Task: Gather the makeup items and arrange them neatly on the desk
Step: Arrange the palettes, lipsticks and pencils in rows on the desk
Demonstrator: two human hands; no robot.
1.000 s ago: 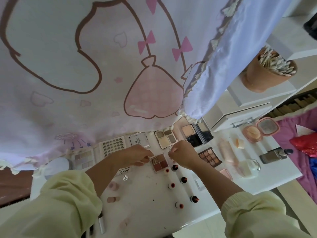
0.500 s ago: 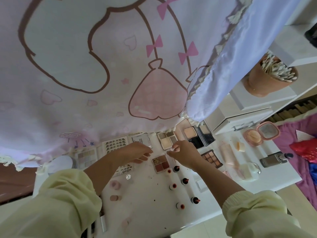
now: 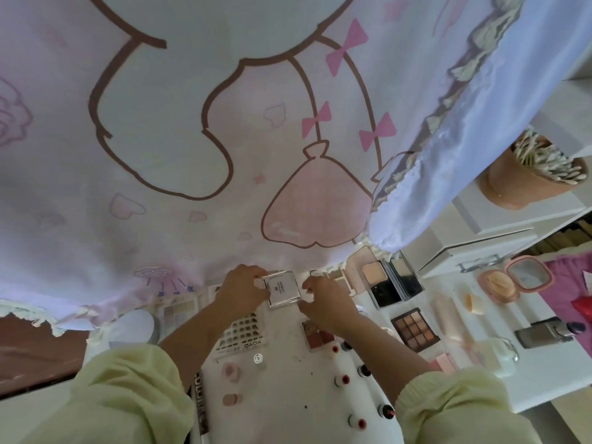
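While the left hand (image 3: 243, 291) and right hand (image 3: 323, 304) pinch the box (image 3: 284, 290), a loose pinch could drop it on the palette (image 3: 313, 337) just below.

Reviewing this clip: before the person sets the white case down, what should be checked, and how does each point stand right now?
1. Grip: left hand and right hand both pinch the case by its edges: ok.
2. Case closed, label side up: ok.
3. Case lifted off the desk or resting on it: cannot tell.
4. Bare desk patch between the pots and the lipsticks to set it down: ok.
5. Back row in plain sight: not ok, the curtain hangs over it.
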